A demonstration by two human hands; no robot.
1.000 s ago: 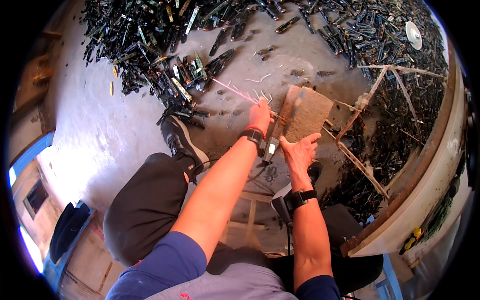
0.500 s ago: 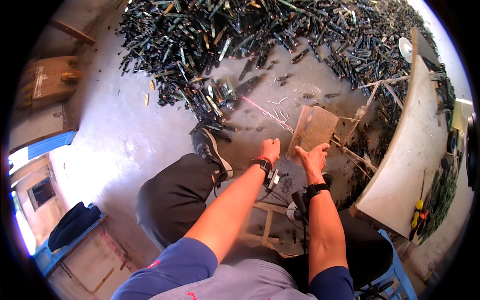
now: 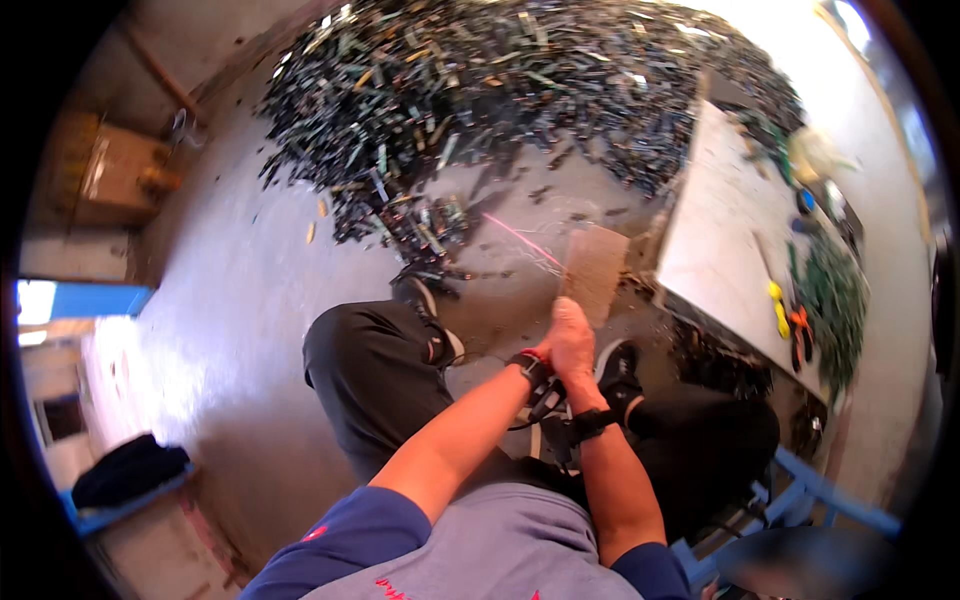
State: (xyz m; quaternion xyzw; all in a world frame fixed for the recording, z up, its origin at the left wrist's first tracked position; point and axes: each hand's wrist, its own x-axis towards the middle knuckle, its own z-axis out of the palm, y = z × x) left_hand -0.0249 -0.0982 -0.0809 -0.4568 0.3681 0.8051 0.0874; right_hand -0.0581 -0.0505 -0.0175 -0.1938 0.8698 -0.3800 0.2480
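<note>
My left hand [image 3: 544, 353] and my right hand [image 3: 573, 335] meet in front of my knees, pressed against each other. The right hand is closed, and what it grips, if anything, is hidden. Fingers of the left hand disappear behind the right one. Just beyond them a flat brown board [image 3: 597, 262], rough like cardboard or brick, lies tilted, its near edge close to my fingertips. A thin pink strip [image 3: 522, 238] runs from the board's left side toward the pile, with thin pale pieces beside it.
A large heap of dark narrow strips [image 3: 420, 95] covers the far floor. On the right stands a pale-topped table [image 3: 725, 230] with yellow-handled [image 3: 780, 308] and orange-handled tools [image 3: 801, 325] and green strips [image 3: 832, 300]. A blue stool [image 3: 800, 485] is at lower right.
My hands were apart, the right one open at the board's near edge. The right has moved left against the left hand. The view has shifted, bringing the table nearer the middle.
</note>
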